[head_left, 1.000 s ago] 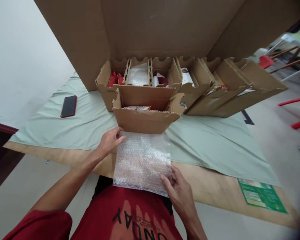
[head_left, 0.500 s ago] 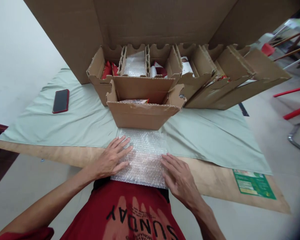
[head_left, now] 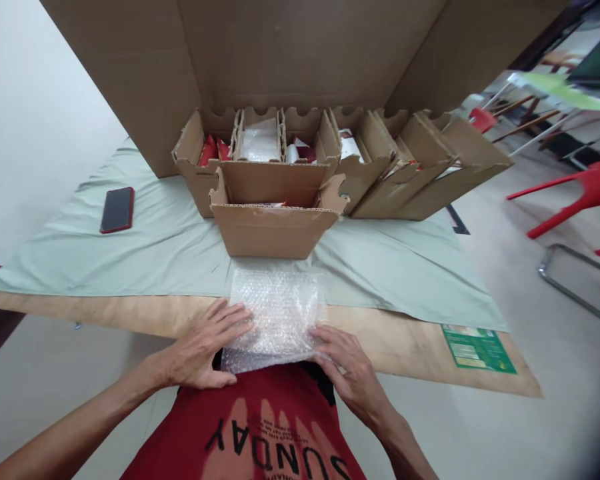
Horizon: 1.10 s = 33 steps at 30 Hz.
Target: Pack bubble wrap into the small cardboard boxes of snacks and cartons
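A sheet of clear bubble wrap (head_left: 275, 307) lies over the table's front edge, its near end hanging bent against the red shirt. My left hand (head_left: 205, 347) rests on its left side, fingers stretched flat and the thumb spread apart near the lower edge. On the right side, my right hand (head_left: 347, 367) touches the wrap with extended fingertips, its thumb close to the near corner. Just beyond the wrap stands a small open cardboard bin (head_left: 270, 230); a packet (head_left: 271, 205) shows a little inside it.
Behind stands a row of open cardboard bins (head_left: 373, 187) holding red and white packets, inside a tall cardboard screen (head_left: 300, 53). A phone (head_left: 117, 210) lies at left on the green cloth (head_left: 380, 260). A green printed sheet (head_left: 480, 349) is at right, with a red chair (head_left: 593, 190) beyond.
Both hands have drawn slightly nearer the body, and the left thumb has spread away from the fingers. The near end of the bubble wrap is now bent. The view has shifted to the right.
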Tool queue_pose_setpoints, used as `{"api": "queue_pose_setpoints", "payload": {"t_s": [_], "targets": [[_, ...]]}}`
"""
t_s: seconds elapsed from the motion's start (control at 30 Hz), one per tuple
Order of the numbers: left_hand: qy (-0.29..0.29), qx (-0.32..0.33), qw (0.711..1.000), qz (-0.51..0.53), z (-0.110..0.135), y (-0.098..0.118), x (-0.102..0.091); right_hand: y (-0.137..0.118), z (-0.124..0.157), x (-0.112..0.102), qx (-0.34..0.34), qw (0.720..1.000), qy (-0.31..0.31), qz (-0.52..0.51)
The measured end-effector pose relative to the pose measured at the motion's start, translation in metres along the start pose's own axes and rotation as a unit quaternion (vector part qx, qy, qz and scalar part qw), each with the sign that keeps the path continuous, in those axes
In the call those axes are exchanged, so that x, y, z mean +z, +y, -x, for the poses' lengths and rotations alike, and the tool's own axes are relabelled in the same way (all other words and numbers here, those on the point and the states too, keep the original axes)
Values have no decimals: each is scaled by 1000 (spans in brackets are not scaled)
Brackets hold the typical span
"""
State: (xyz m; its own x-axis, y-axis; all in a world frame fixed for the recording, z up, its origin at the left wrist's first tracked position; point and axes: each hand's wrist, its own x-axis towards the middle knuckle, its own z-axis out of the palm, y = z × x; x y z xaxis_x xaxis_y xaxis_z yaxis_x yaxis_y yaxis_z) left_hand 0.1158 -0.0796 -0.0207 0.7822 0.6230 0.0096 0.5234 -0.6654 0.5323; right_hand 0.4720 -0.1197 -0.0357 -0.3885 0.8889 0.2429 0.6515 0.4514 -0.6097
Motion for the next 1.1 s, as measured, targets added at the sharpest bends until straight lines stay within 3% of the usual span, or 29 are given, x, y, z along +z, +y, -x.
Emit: {"api": "queue_pose_setpoints", "payload": {"t_s": [0.1,0.2,0.33,0.43,0.53,0.7,0.8,0.9,1.0,1.1], "targets": [[32,-33,998,52,4,7,3,-11,0,-3,51,997,56,-10],[123,-92,985,84,0,11,16,-16,0,-4,48,993,108,-5],[217,-147,951,163,-11,15,28,-16,6,-9,30,996,63,-54],[231,-199,927,218,-14,17,25,-9,9,-8,76,992,22,-96],[237,-224,916,233,-11,17,20,-1,7,2,147,980,48,-125],[232,-200,909,282,-13,13,26,-1,3,16,183,968,105,-137],[257,-235,902,254,-23,11,32,-7,1,18,192,965,133,-122],[279,-259,910,162,-34,10,37,-9,0,23,206,961,168,-80],[303,-240,922,39,-41,9,41,-6,-1,33,219,954,201,-26],[289,-233,926,-59,-43,7,42,-1,1,39,216,951,212,69]]}}
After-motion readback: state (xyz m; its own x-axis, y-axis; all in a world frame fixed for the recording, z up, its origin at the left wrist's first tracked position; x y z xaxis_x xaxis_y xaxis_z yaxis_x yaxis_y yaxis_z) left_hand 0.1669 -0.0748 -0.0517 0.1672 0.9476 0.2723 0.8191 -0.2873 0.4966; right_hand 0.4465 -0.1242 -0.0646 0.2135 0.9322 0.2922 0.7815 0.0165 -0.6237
